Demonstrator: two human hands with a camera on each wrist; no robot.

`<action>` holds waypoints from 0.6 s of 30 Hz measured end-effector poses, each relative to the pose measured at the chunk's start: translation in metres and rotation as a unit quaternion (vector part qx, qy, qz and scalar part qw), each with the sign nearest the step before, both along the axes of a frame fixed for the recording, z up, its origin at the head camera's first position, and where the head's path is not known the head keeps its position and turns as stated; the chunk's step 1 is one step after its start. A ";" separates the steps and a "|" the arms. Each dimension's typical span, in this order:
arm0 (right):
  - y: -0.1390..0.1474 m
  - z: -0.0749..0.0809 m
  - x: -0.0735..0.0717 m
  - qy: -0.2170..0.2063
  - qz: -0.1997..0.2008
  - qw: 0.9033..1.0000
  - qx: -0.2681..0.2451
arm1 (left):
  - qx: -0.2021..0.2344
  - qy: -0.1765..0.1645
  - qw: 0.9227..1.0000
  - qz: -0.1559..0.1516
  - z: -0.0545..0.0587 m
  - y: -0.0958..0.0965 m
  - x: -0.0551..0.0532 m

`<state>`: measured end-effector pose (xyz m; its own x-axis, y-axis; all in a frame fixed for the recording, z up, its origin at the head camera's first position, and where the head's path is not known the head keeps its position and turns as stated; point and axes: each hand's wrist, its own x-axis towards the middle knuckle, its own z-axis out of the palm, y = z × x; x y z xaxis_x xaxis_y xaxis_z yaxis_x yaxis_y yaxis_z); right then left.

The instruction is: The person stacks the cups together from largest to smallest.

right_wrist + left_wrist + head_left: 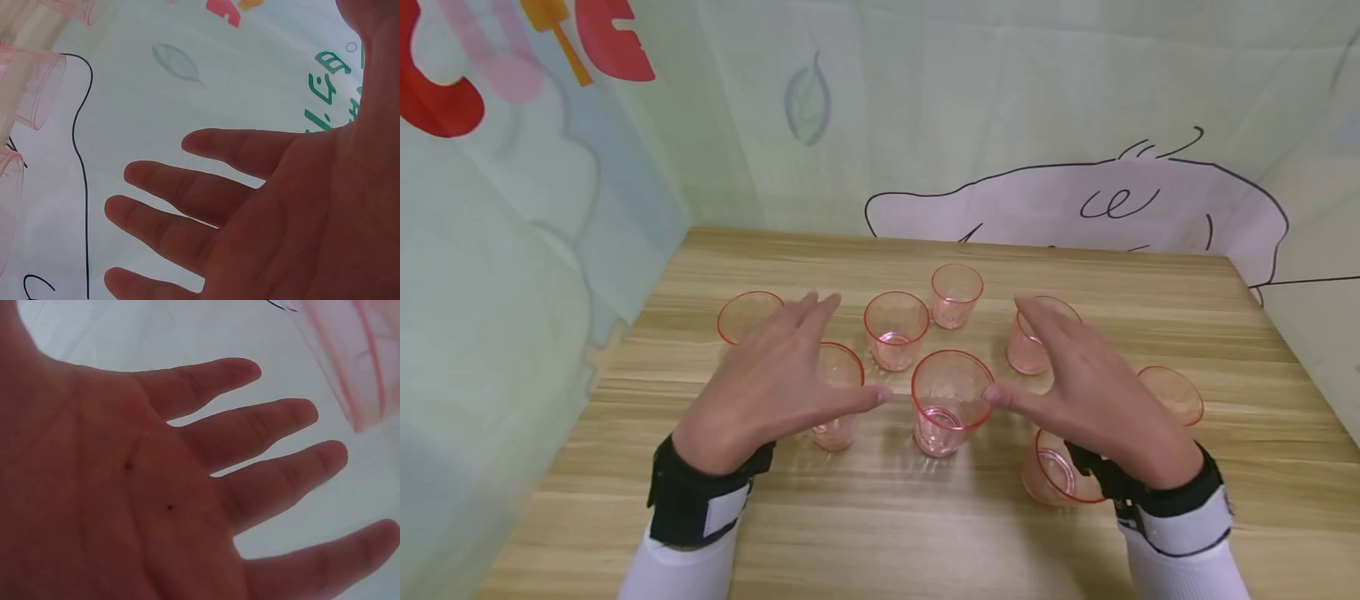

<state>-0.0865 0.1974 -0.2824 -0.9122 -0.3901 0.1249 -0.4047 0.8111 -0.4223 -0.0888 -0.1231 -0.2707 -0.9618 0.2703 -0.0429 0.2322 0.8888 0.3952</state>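
Pink cups (951, 387) stand about the table (865, 533), their spacing seemingly leaving room for your left hand (767, 379) and right hand (1093, 387), both spread wide above them, gripping nothing.

Between the left hand (763, 385) and the right hand (1097, 392), pink glasses (951, 407) are standing in the way. On the near side, the worktop (917, 533) is leaving room. A cloth (955, 108) is blocking the back.

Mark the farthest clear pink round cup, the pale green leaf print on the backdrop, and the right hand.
Farthest cup (957, 306), head view: front wall.
Leaf print (808, 103), head view: leaf centre.
Right hand (1088, 385), head view: its back.
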 end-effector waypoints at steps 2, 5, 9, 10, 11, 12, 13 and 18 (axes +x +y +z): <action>-0.001 -0.001 0.000 0.002 0.002 1.000 0.005 | -0.002 0.002 1.000 -0.003 -0.001 0.000 0.000; -0.004 -0.002 0.002 -0.003 0.004 1.000 0.010 | -0.008 0.008 1.000 -0.008 -0.003 0.001 -0.001; -0.007 -0.002 0.004 -0.020 0.003 1.000 0.014 | -0.021 0.015 1.000 -0.014 -0.004 0.002 -0.003; -0.008 -0.002 0.004 -0.027 0.001 1.000 0.014 | -0.025 0.017 0.999 -0.015 -0.005 0.003 -0.003; -0.009 -0.002 0.005 -0.035 -0.001 0.999 0.013 | -0.029 0.018 0.999 -0.016 -0.006 0.003 -0.003; -0.010 -0.002 0.005 -0.041 -0.003 0.999 0.012 | -0.032 0.018 0.999 -0.016 -0.006 0.003 -0.004; -0.010 -0.003 0.005 -0.046 -0.004 0.999 0.010 | -0.035 0.018 0.999 -0.016 -0.007 0.003 -0.004; -0.015 -0.007 0.006 -0.047 0.014 0.999 -0.002 | -0.043 0.021 0.999 -0.018 -0.009 0.004 -0.004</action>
<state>-0.0810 0.1828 -0.2892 -0.9084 -0.4161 0.0406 -0.3863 0.7982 -0.4622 -0.0927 -0.1192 -0.2797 -0.9532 0.3011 -0.0263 0.2789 0.9100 0.3069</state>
